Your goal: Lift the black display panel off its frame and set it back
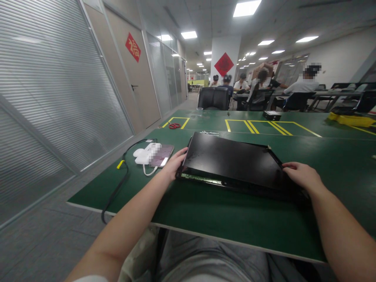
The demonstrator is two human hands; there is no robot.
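Observation:
A black flat screen panel (pixel 232 158) lies on the green table (pixel 223 223) in front of me, its near edge slightly raised. My left hand (pixel 174 163) grips the panel's left edge, fingers curled round it. My right hand (pixel 302 176) holds the panel's right edge, fingers closed on the rim.
Left of the panel lie a phone (pixel 162 155), a white charger (pixel 143 156) and a black cable (pixel 117 188). Red scissors (pixel 174 125), a small cup (pixel 199 111) and a black box (pixel 272 115) sit farther back. A black chair (pixel 213 98) and several seated people are beyond.

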